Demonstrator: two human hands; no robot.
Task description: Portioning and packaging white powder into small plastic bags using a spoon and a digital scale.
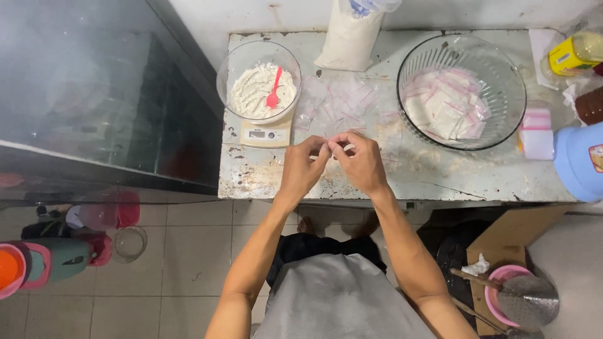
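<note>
My left hand (303, 168) and my right hand (360, 162) meet over the worn white table (440, 172), fingertips pinching a small clear plastic bag (333, 137) between them. Just beyond lies a scatter of empty small zip bags (342, 100) with pink strips. To the left a glass bowl of white powder (259, 81) with a pink spoon (274, 88) stands on a small kitchen scale (265, 134). On the right, a large glass bowl (461, 91) holds several filled little bags.
A big bag of white powder (350, 31) leans at the table's back edge. A blue jug (579, 160), pink-white rolls (536, 132) and a yellow bottle (575, 53) crowd the right end. A dark glass cabinet (94, 94) stands left. Below: tiled floor, cardboard box (509, 242), pink bowl with strainer (524, 298).
</note>
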